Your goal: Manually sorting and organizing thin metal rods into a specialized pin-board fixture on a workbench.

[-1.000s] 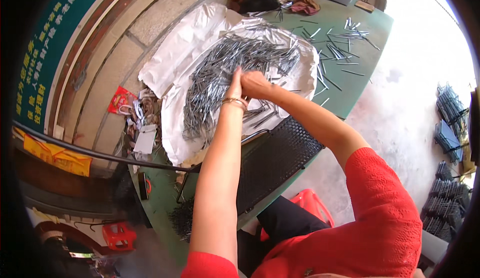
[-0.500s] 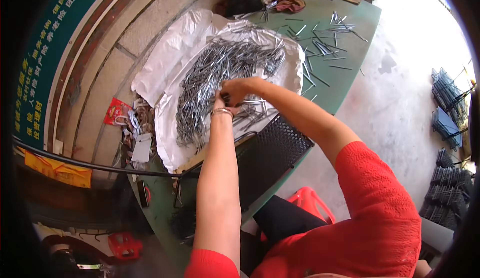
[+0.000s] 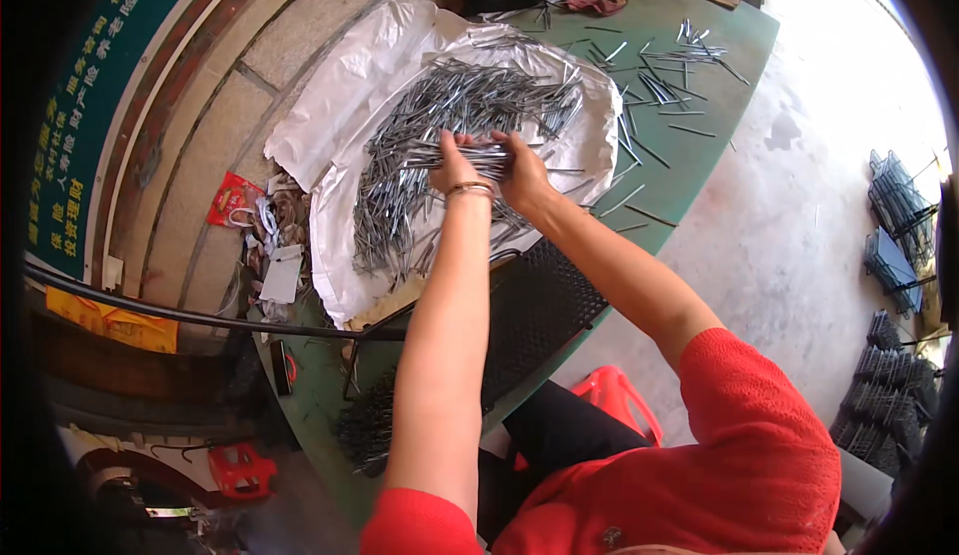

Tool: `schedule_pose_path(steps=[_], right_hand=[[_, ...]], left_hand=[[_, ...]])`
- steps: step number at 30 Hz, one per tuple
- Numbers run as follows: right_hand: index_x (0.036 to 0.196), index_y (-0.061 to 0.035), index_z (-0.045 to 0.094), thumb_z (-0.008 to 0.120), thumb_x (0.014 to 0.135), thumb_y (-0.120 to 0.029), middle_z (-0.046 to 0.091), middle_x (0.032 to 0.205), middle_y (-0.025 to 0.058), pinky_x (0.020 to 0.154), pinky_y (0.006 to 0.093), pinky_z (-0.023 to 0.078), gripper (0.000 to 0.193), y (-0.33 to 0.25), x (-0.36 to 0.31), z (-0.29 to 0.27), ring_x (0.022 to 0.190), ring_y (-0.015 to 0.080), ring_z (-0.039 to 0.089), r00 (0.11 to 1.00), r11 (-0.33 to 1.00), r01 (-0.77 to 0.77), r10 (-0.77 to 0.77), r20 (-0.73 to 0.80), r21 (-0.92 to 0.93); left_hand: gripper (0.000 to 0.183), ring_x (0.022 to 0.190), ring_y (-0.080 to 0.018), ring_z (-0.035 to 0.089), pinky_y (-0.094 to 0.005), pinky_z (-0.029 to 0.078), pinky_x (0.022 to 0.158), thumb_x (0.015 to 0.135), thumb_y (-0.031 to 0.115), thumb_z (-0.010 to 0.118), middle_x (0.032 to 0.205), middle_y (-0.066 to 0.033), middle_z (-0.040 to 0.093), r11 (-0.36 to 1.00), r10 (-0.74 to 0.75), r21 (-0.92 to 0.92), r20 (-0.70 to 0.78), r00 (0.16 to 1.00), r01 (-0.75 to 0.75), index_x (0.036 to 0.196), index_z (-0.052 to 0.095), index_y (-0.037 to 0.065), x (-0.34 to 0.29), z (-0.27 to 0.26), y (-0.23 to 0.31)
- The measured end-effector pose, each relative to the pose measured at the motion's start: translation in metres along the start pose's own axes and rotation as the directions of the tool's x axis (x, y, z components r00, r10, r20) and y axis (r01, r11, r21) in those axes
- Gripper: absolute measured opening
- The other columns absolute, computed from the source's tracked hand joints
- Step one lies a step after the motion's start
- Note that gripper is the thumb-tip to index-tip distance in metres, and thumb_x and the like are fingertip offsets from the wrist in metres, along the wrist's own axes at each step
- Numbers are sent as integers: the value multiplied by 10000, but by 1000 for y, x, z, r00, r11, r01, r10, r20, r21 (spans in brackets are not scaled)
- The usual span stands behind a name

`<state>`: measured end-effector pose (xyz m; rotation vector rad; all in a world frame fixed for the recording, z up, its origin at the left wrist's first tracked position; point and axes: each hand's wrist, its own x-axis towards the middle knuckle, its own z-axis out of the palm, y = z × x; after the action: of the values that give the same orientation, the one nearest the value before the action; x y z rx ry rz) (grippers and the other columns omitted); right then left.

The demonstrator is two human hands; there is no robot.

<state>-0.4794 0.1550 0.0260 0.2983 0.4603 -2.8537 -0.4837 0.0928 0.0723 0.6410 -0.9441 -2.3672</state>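
A bundle of thin metal rods [image 3: 483,159] lies crosswise between my two hands, over a large heap of loose rods [image 3: 395,215]. My left hand [image 3: 456,169], with bracelets at its wrist, is closed round the left part of the bundle. My right hand [image 3: 525,173] grips its right end, the thumb and fingers curled up round it. Some rod tips stick out past my left hand. Under the heap is a crumpled white plastic sheet [image 3: 335,95] spread on the green table [image 3: 724,65].
Loose rods [image 3: 659,90] are scattered at the table's far right. A black mesh rack [image 3: 539,295] stands between my body and the heap. Scraps and a red packet [image 3: 236,200] lie left of the sheet. A red stool [image 3: 619,402] is by my legs. Black wire racks [image 3: 884,385] are stacked on the right.
My right hand has moved from over my left hand to the bundle's right end. The rods, mostly hidden before, now show lying level between both hands. The view has shifted slightly.
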Motion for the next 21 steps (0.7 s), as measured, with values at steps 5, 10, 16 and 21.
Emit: schedule_pose_path(steps=[5, 10, 16, 21], right_hand=[[1008, -22, 601, 506, 925, -246, 641, 942, 92, 843, 334, 471, 257, 10, -18, 32, 896, 213, 598, 999, 998, -19, 17, -36, -56], [1089, -117, 631, 468, 958, -291, 634, 1012, 76, 819, 336, 469, 273, 21, -44, 37, 888, 195, 582, 998, 982, -61, 54, -45, -180], [1081, -11, 569, 460, 969, -278, 607, 1027, 45, 920, 310, 410, 310, 23, -102, 27, 977, 155, 553, 973, 991, -132, 133, 190, -17], [853, -31, 593, 448, 967, -401, 551, 701, -4, 570, 214, 389, 413, -25, -164, 20, 601, 80, 498, 856, 715, 81, 307, 416, -694]], left_hand=[[182, 619, -167, 588, -314, 530, 577, 866, 132, 641, 747, -81, 597, 985, 171, -39, 56, 984, -169, 826, 546, -18, -10, -3, 17], [236, 628, -115, 588, -268, 469, 590, 855, 208, 667, 718, -38, 645, 764, 348, 391, 420, 839, -513, 814, 624, -20, -35, -25, 23], [183, 657, -122, 587, -270, 490, 642, 925, 161, 567, 743, -42, 628, 954, 137, 194, 397, 907, -229, 821, 584, 12, -78, -51, 53], [166, 670, -138, 570, -289, 485, 615, 922, 198, 572, 771, -28, 584, 920, -286, 384, 537, 793, 72, 930, 600, 34, -165, -95, 105]])
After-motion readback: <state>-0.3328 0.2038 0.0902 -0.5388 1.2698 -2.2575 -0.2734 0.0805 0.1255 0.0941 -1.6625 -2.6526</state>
